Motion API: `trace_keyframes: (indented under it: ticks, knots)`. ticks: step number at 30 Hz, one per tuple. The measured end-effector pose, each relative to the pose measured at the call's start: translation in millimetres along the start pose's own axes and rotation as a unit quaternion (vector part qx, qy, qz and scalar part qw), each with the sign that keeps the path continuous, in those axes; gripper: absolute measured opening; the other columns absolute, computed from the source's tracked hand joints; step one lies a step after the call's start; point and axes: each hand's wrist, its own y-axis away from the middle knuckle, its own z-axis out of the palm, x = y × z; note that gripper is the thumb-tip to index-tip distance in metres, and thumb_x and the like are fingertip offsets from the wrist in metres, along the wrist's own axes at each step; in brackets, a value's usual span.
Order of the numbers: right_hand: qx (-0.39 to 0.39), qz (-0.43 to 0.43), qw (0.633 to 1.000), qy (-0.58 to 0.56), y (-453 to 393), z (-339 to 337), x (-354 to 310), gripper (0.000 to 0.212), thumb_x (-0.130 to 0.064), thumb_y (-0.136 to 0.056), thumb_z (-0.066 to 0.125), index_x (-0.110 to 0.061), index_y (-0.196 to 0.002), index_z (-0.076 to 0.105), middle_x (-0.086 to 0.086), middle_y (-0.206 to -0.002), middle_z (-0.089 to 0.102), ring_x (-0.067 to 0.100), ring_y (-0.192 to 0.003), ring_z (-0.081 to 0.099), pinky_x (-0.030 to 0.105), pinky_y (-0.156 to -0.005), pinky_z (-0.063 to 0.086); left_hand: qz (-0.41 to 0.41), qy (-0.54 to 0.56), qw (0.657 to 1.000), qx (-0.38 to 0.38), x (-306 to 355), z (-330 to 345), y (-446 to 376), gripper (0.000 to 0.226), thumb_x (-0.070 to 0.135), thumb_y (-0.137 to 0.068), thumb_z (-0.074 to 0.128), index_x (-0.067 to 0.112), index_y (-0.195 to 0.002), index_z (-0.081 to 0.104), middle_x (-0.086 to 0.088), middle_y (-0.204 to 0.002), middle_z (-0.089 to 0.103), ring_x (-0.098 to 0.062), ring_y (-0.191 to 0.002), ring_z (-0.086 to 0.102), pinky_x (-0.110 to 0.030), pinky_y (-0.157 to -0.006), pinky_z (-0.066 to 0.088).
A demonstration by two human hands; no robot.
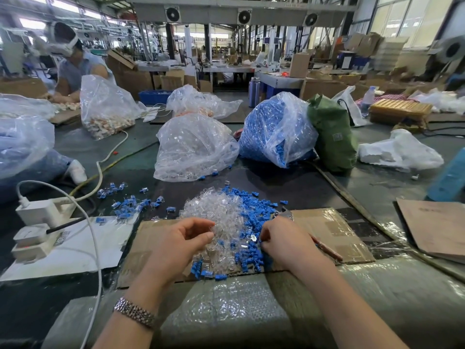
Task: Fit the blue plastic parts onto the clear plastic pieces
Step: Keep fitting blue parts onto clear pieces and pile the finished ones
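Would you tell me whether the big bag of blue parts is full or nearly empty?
Largely full: the bag of blue parts bulges with blue pieces up most of its height.

No text, label, brand or number can be read anywhere in the view. A small dark printed patch on the white sheet at lower left, just beside the white power strip, is too blurred to make out. A pale square tag on the green bag at centre right carries marks too small to read. Faint printing on the brown cardboard at the right edge is likewise illegible.
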Motion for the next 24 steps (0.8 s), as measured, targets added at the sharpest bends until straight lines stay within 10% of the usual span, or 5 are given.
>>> trace_keyframes:
  ticks: [9,24]
  knots:
    - [0.078,-0.129,0.937,-0.315,8.0,-21.0,-16.1,0.015,-0.015,-0.091,0.074,-0.029,-0.088,0.076,-0.015,-0.078,0.073,-0.005,-0.077,0.068,0.008,-0.071,0.051,-0.004,0.145,0.987,-0.063,3.0,6.4,-0.1,0.015,0.022,-0.082,0.072,0.023,-0.095,0.079,-0.009,-0.103,0.077,-0.024,-0.098,0.073,-0.034,-0.084,0.059]
    - [0.124,-0.260,0.945,-0.154,14.1,-21.6,-41.4,0.010,-0.017,-0.098,0.062,-0.018,-0.102,0.072,-0.003,-0.099,0.064,0.017,-0.093,0.059,0.039,-0.087,0.049,0.016,0.160,0.985,-0.066,12.8,9.6,3.7,0.028,0.025,-0.077,0.075,0.014,-0.102,0.078,-0.009,-0.101,0.078,-0.019,-0.092,0.072,-0.027,-0.082,0.055]
